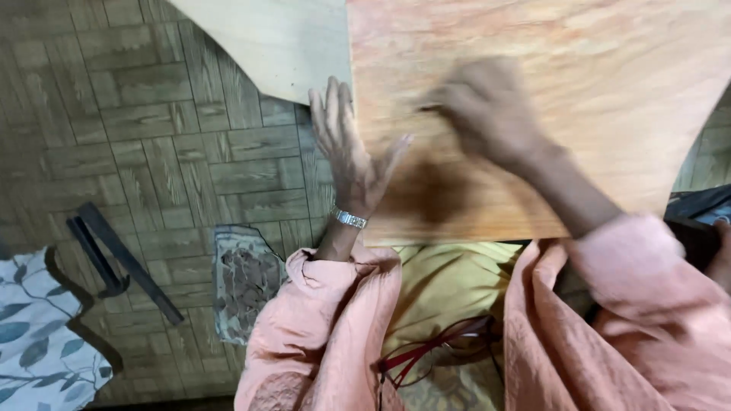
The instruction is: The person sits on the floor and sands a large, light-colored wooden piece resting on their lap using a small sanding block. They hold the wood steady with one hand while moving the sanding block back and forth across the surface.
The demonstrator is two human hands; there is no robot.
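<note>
A large reddish plywood sheet [579, 84] fills the upper right of the view. My left hand [346, 148] lies flat with its fingers spread at the sheet's left edge, a metal watch on its wrist. My right hand [487, 114] hovers blurred over the sheet's middle, its fingers pinched around something thin and dark, perhaps a pencil. Both of my arms wear loose pink sleeves.
A paler plywood piece [282, 42] lies under the sheet at the top. On the parquet floor lie a dark metal square [122, 262], a worn grey rag [245, 278] and a leaf-patterned cloth [38, 335]. Red-framed glasses [438, 346] hang at my chest.
</note>
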